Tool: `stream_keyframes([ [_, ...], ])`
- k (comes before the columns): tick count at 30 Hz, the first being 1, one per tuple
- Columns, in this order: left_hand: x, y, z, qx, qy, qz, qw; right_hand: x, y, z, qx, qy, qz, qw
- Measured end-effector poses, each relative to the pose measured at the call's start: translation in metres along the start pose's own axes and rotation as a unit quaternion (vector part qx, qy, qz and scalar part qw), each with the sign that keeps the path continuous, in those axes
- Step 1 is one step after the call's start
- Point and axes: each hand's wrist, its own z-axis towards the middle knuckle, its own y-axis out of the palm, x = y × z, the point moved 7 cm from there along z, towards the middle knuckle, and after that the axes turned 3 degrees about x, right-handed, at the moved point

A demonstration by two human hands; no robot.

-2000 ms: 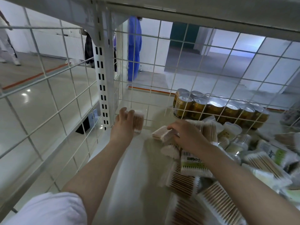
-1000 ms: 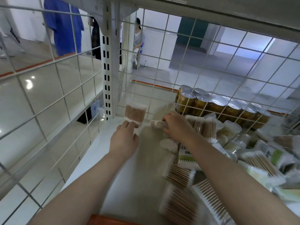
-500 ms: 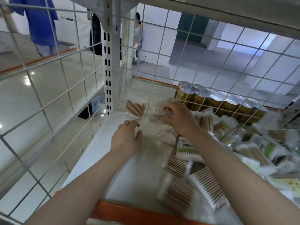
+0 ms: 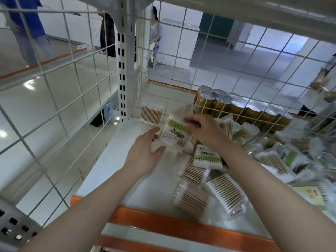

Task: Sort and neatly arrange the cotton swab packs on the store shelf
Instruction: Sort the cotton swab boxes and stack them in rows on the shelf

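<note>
right now the right hand (image 4: 203,130) pinches the top edge of a labelled swab pack (image 4: 175,134), thumb and fingers curled over its upper rim, holding it tilted above the white shelf (image 4: 116,157). the left hand (image 4: 143,153) is spread beside it with fingers fairly straight, the fingertips and thumb touching the pack's left and lower edges without closing round it. the pack shows a printed label with dark characters, a barcode at the lower corner and white cotton tips along the bottom. behind it, in the far left corner of the shelf, one upright swab pack (image 4: 151,115) stands alone against the wire grid back (image 4: 174,57), just beside the slotted white upright post (image 4: 122,73). to the right of the hands lies a loose heap of swab packs (image 4: 272,159), lying flat, tilted and overlapping; some show green labels, others only rows of wooden sticks. two flat packs (image 4: 211,199) lie side by side near the front lip, close to the orange shelf edge strip (image 4: 163,220). another green-labelled pack (image 4: 207,156) sits just under the right wrist. beyond the back grid stands a row of gold cans (image 4: 236,106) with silver tops, wrapped together. a wire side panel (image 4: 54,99) closes the left end of the shelf. through the grids the pale glossy floor shows, with a person in blue (image 4: 27,28) at the far left and a seated person (image 4: 154,37) in the distance.
</note>
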Motion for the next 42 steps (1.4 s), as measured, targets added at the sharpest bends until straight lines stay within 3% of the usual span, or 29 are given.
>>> stream_keyframes([
  [9,0.007,-0.005,-0.022,0.027,-0.004,-0.023,0.999,0.009,0.003,-0.001,0.041,0.031,0.045,0.998],
  [20,0.000,-0.003,-0.027,0.026,-0.096,-0.021,0.995,0.005,0.016,-0.006,-0.005,0.021,0.065,0.998],
  [30,-0.001,-0.002,-0.026,0.015,-0.115,-0.021,0.993,0.008,0.014,-0.008,0.005,0.026,0.089,0.996],
  [42,0.022,-0.007,-0.022,0.000,-0.097,-0.115,0.989,0.009,0.011,-0.009,0.016,0.038,0.096,0.995],
])
